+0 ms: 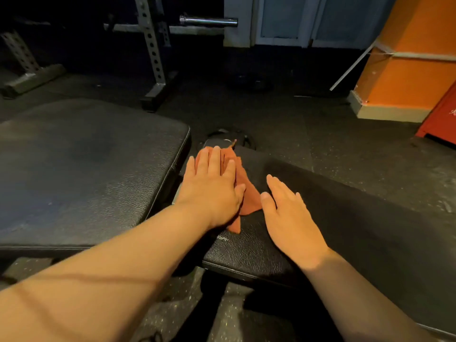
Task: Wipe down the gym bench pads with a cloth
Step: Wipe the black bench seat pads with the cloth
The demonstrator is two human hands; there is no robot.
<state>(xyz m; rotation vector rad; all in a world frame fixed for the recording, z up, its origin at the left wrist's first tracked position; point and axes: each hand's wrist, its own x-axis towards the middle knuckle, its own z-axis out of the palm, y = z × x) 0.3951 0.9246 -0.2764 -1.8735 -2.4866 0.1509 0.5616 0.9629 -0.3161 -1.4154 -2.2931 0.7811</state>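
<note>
Dark speckled rubber floor (308, 124), gym interior, dim light. Item: wide black bench pad (81, 169), left, grained vinyl, dusty-looking sheen. Item: narrower black bench pad (345, 218), right, set beside the wide one with a gap between them, running away to the right. Item: rust-orange cloth (249, 198), crumpled, lying on the far-left end of the narrower pad, close to the gap. Item: my left hand (212, 186), palm down on the cloth, pressing it flat, fingers straight and slightly spread, pointing to the far side; cloth edges show beyond the fingertips and at the thumb side. Item: my right hand (288, 218), palm down on the bare vinyl of the narrower pad just right of the cloth, fingers straight and close together, holding nothing; whether the thumb touches the cloth I cannot tell. Background: perforated steel rack upright (153, 45), far left; chrome barbell end (208, 21), far centre; orange pillar (407, 70), far right; red cabinet (441, 119), right edge.
</note>
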